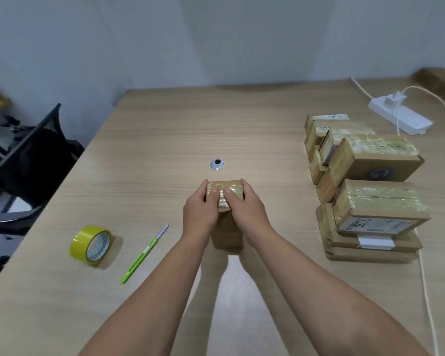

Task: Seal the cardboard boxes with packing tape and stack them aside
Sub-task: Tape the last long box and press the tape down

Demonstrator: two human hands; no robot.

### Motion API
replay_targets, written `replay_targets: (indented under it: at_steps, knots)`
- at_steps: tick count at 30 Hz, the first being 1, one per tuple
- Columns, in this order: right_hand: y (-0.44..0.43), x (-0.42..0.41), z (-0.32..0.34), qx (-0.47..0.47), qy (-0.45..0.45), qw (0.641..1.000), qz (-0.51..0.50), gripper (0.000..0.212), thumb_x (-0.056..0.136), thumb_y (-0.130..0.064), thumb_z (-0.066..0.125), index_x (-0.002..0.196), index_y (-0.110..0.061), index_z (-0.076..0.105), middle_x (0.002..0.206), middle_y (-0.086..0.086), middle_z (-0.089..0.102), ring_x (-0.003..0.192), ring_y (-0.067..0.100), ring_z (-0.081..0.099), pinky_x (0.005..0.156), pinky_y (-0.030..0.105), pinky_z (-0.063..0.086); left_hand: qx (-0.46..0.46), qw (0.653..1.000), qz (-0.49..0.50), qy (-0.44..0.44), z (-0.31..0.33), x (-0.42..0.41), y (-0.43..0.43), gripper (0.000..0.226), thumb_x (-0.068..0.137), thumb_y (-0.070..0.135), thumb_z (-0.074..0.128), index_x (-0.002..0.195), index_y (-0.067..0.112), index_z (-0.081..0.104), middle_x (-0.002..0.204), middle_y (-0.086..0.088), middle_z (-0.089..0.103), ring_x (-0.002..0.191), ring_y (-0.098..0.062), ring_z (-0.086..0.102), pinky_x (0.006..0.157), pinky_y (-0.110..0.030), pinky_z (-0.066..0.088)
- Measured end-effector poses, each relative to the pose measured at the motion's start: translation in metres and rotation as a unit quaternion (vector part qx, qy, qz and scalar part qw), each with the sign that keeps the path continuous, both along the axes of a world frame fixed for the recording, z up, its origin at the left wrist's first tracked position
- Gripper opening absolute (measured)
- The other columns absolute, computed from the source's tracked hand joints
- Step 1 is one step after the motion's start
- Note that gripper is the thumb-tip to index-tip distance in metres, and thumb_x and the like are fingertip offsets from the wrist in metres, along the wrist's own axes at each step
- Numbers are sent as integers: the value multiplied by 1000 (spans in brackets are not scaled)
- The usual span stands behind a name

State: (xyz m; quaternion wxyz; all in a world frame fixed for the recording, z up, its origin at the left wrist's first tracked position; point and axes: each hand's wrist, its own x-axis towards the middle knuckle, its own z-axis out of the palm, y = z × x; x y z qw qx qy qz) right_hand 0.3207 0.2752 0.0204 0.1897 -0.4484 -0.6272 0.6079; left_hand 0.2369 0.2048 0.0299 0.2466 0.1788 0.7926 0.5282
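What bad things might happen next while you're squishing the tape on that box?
1. The green knife lies near the left arm with its blade out; a sweeping arm might get cut.
2. The box stands tall on a narrow end while the left hand and right hand press its top, so it may tip.
3. The stacked boxes sit unevenly; adding another might topple them.
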Motion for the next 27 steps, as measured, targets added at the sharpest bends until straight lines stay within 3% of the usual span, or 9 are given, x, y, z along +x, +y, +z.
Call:
replay_targets:
  at_steps: [7,9,12,15,18,20,22,27]
  knots:
    - [11,-2,2,-53,31,998,1,56,105,-35,45,157,-19,32,156,-3,42,142,15,41,119,38,33,43,989,48,-130,2,-15,4,43,95,14,56,138,16,59,129,1,66,113,-18,65,104,-41,50]
    - [13,-4,1,-79,44,996,-6,61,99,-45,48,154,-21,39,153,-4,46,139,15,44,118,40,35,58,984,61,-160,3,-20,6,42,90,10,57,132,13,64,123,0,70,110,-19,67,104,-42,51]
    - [21,-9,-25,-97,47,994,-1,82,76,-75,47,143,-28,53,146,-5,56,136,17,51,116,48,39,74,975,61,-201,8,-21,6,32,90,9,60,120,9,70,118,-8,72,102,-18,69,95,-36,54]
    - [16,-11,-23,-68,15,997,13,98,62,-93,56,141,-34,50,137,-7,62,128,18,57,109,47,46,51,989,15,-138,9,-15,5,36,85,31,71,115,12,73,111,-5,75,100,-21,71,91,-39,56]
    - [10,-12,-13,-37,3,999,15,88,65,-81,59,140,-35,50,127,-9,66,118,16,62,103,44,50,30,997,2,-73,8,-10,4,26,87,34,71,113,27,74,92,21,72,103,-17,68,98,-42,53]
    - [10,-13,-13,-42,3,999,17,86,67,-73,55,143,-33,48,131,-7,64,121,17,61,105,45,49,41,996,5,-78,3,-12,3,34,95,26,67,128,23,67,106,22,66,110,-11,63,105,-38,49]
    - [13,-15,-20,-44,10,999,21,87,68,-72,52,146,-33,45,138,-6,61,126,17,58,108,46,47,41,995,10,-93,1,-15,2,46,97,24,65,141,16,56,125,10,64,117,-12,62,108,-39,48]
    - [17,-16,-27,-57,21,998,15,93,66,-72,45,151,-33,40,145,-6,56,132,16,53,112,45,42,63,985,40,-155,-2,-21,5,40,98,14,59,138,12,58,117,2,69,106,-16,68,102,-39,52]
